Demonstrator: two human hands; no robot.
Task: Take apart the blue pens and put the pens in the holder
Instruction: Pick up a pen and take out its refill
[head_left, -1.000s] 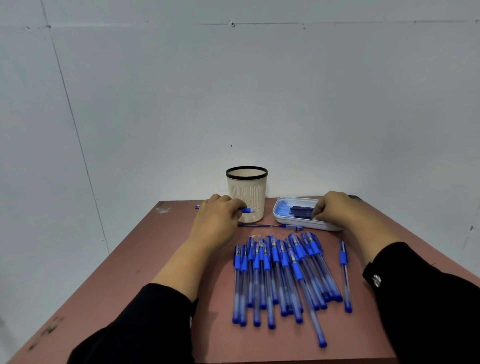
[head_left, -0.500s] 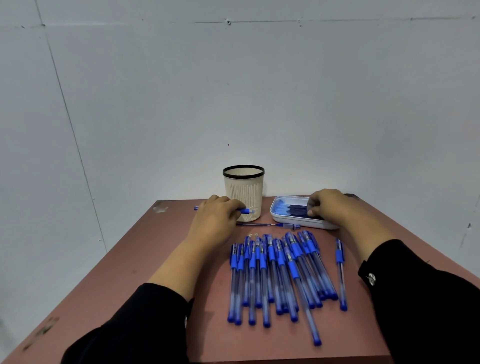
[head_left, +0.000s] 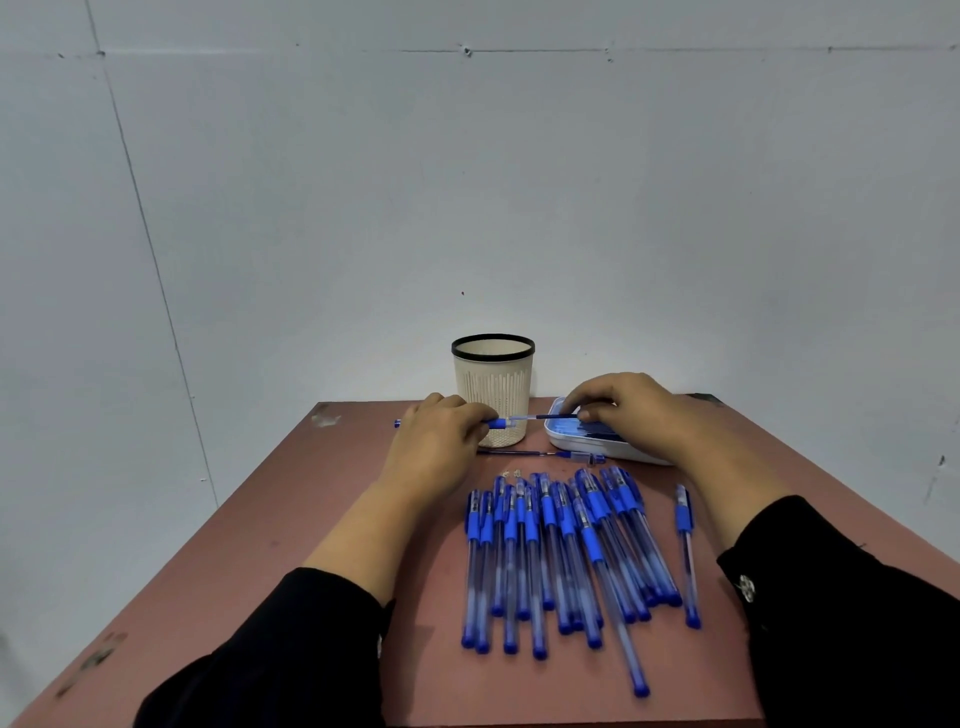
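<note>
Left hand (head_left: 441, 441) grips a blue pen (head_left: 496, 423) in front of the holder (head_left: 493, 389); right hand (head_left: 623, 410) pinches its refill, apparently mid-pull. White tray (head_left: 587, 441) holds parts. Holder looks empty, interior poorly seen. Most pens (head_left: 566, 545) lie whole on the table (head_left: 322, 519).

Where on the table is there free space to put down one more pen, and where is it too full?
Free: the left part of the table, between its left edge and the left hand, and the bare strip right of the single pen. Crowded: the middle, under the pile of pens, and the back, with the holder, the white tray and the right hand.
</note>
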